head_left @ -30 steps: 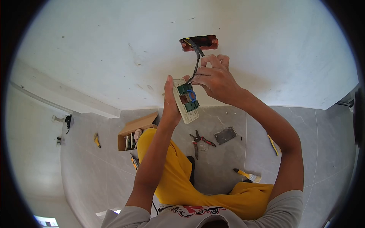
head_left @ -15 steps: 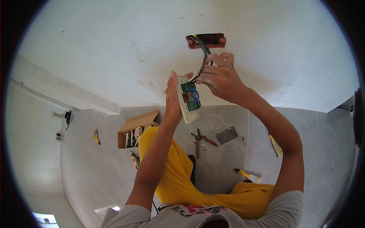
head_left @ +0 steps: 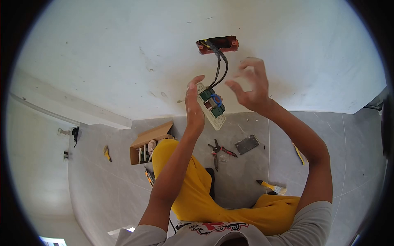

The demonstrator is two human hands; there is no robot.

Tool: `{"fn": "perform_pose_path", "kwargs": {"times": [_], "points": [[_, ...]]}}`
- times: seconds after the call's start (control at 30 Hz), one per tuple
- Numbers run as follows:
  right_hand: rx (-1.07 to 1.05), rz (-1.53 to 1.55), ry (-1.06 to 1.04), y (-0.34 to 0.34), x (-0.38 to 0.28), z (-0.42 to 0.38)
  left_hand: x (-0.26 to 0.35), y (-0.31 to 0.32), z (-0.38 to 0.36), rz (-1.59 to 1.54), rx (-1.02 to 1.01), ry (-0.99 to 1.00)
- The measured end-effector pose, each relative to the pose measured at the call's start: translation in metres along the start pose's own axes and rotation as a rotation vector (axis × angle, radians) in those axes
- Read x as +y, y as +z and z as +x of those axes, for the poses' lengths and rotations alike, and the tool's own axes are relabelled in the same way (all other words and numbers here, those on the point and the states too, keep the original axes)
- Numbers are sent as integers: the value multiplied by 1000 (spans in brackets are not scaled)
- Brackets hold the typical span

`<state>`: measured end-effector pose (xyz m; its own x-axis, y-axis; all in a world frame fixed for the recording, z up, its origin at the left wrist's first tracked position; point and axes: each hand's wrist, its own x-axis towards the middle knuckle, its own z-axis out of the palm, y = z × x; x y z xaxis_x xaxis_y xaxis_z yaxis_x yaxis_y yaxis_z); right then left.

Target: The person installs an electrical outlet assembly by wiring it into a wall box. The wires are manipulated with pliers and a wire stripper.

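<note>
My left hand (head_left: 194,104) grips a white switch plate (head_left: 220,121) by its edge, its back turned toward the right. Green terminal blocks (head_left: 218,110) and a short blue wire loop (head_left: 217,99) show on that back. Two black wires (head_left: 225,69) run from the plate's upper end to a red wall box (head_left: 232,44) set in the wall. To the right of the wires my right hand (head_left: 253,84) hangs in the air, fingers curved and apart, holding nothing. It is slightly blurred and does not touch the wires.
On the grey tiled floor lie red-handled wire strippers (head_left: 216,151), a dark rectangular plate (head_left: 247,144) and a paintbrush (head_left: 279,190). A cardboard box (head_left: 134,156) with contents stands left of my knee. Another brush (head_left: 107,153) lies farther left, a yellow-handled tool (head_left: 298,154) at the right.
My right hand has let go of the black wires and moved right, its fingers spreading. The switch plate has tilted and shifted slightly right in my left hand. The wires now bow outward.
</note>
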<state>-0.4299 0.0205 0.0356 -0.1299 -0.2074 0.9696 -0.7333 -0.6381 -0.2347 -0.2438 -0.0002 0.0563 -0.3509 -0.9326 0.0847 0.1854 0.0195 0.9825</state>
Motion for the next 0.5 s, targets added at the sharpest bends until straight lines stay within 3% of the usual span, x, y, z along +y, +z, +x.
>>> {"fn": "perform_pose_path", "kwargs": {"times": [0.03, 0.1, 0.17, 0.23, 0.27, 0.33, 0.37, 0.43, 0.5], "points": [[-1, -2, -1, -1, -2, 4, 0, -4, 3, -2, -1, 0], [-163, 475, 941, -7, -9, 9, -4, -10, 10, 39, -157, -72], [-169, 420, 839, -1, -12, 11, 1, -11, 16, 145, -192, -25], [-177, 422, 867, 6, -13, 22, 17, -8, 18, 623, -116, 430], [-41, 391, 791, 14, -8, 27, 27, -8, 21, 630, -125, 424], [-63, 274, 712, 14, -2, 32, 48, -9, 29, 1032, -181, 640], [-100, 159, 624, 14, 1, 34, 55, -8, 35, 1038, -193, 635], [-64, 153, 620, 19, 4, 32, 63, -9, 48, 1283, -328, 617], [-104, 68, 611, 18, 6, 34, 65, -14, 57, 1281, -353, 624]]}}
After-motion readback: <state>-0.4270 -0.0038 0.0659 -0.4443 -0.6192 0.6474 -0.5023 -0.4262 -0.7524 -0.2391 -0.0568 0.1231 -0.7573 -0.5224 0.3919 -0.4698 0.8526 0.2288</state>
